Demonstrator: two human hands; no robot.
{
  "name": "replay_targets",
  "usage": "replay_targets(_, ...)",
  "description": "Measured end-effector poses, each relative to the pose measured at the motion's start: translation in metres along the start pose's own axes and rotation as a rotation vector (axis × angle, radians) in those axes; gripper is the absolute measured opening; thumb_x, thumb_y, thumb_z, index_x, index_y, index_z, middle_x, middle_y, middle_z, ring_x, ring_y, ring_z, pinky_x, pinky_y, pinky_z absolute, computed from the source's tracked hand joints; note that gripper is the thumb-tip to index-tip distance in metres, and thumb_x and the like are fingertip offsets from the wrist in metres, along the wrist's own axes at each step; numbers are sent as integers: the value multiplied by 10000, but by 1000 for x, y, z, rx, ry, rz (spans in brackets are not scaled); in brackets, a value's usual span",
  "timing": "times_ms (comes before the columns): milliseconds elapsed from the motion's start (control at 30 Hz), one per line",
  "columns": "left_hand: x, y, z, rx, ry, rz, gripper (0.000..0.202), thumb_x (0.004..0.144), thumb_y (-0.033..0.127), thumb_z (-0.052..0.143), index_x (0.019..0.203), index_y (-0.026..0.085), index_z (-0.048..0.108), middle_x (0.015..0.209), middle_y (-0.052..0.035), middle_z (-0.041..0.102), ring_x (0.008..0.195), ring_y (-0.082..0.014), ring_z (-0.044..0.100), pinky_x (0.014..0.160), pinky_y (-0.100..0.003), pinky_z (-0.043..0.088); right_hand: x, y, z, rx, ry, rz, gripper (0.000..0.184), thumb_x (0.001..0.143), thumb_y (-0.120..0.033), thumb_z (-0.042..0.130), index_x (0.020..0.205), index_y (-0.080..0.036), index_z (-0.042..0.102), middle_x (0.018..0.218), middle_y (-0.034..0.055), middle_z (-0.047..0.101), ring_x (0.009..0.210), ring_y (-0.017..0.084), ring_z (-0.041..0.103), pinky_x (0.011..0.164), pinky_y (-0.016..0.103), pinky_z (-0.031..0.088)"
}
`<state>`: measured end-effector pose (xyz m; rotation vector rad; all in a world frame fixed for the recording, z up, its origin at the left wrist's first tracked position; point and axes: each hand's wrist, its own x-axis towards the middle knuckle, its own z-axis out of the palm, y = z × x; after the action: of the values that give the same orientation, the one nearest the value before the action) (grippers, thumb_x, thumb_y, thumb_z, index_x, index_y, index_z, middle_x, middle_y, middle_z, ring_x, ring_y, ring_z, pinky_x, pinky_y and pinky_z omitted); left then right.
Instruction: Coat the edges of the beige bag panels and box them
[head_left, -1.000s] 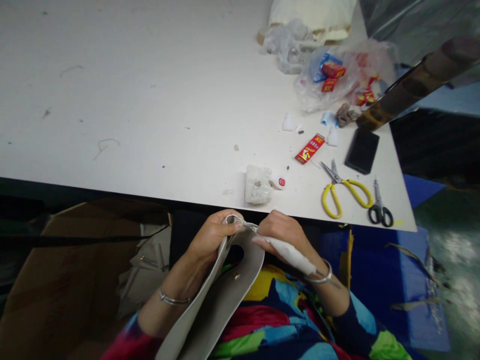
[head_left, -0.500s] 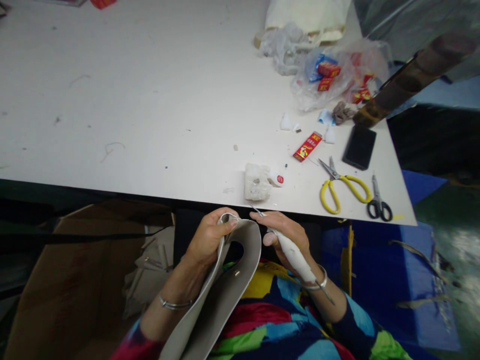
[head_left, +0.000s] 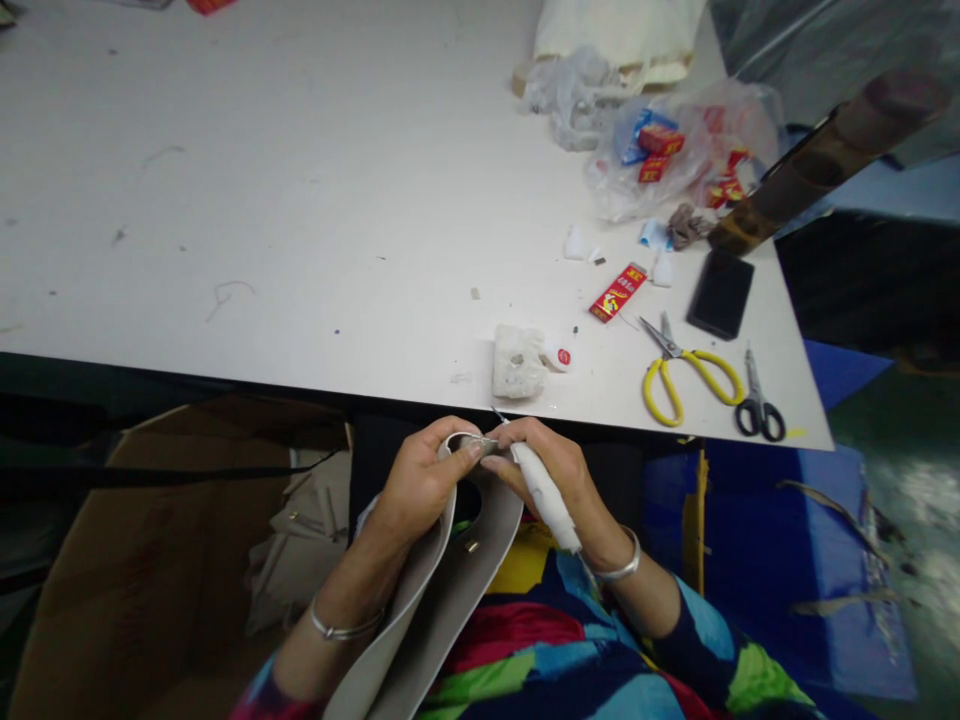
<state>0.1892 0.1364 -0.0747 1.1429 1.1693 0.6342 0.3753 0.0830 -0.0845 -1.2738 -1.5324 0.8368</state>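
Note:
My left hand (head_left: 424, 474) pinches the upper edge of a grey leather-like piece (head_left: 491, 520) between thumb and fingers. The piece is folded over and hangs down onto my lap. It has a rounded cut-out near its top and a small gold-coloured metal fitting (head_left: 471, 546). In my right hand (head_left: 551, 462) lies a tool wrapped in white (head_left: 546, 495), with a thin pointed metal tip sticking out past the fingers. My right thumb and forefinger are closed at the piece's top edge, close beside my left thumb. The exact contact there is too small to make out.
On the white table (head_left: 315, 230) are a whitish block (head_left: 517, 375), a red box (head_left: 618, 292), yellow-handled scissors (head_left: 694, 366), black-handled scissors (head_left: 759, 410) and a dark phone-like slab (head_left: 721, 295). A pole (head_left: 810, 170) stands at the right. A cardboard box (head_left: 165, 560) holds grey pieces.
My right hand has moved left and closed in on the piece's top edge beside my left thumb, bringing the white-wrapped tool along. My left hand keeps its hold.

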Motion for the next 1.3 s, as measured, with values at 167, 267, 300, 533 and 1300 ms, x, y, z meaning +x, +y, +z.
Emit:
replay_targets(167,1,4,-3,-17,-61,-5,198,827,339,783,923,173,735,807,-16,656,738,-162,545,697,-258,431,3,-1,3,43,-1,112,142,972,-319,752,1033,-234,655,988,25,754,829,161,713,736,253,541)
replay_targets(267,2,7,-3,-2,-73,-22,188,819,322,777,901,169,706,783,-4,632,723,-153,526,690,-254,418,6,-5,4,57,12,171,140,960,-316,746,1008,-231,645,948,14,741,788,152,684,712,250,521)
replay_targets(300,2,8,-2,4,-72,-28,186,815,320,774,890,168,698,775,-1,625,721,-151,523,692,-255,417,7,-8,4,54,19,189,133,952,-309,742,994,-230,643,913,5,731,753,146,665,695,247,511)
replay_targets(533,0,16,1,30,-27,-52,162,768,300,758,825,161,698,716,5,611,674,-147,503,656,-258,400,12,-18,11,12,90,235,80,869,-244,697,869,-229,619,748,-35,656,606,121,548,590,234,446)
replay_targets(1300,-28,62,-46,-16,382,143,258,683,355,874,789,159,747,704,-2,672,644,-143,567,629,-252,442,-8,-37,-7,95,338,61,131,971,-294,737,1028,-259,624,1129,57,807,1054,220,773,953,362,602)
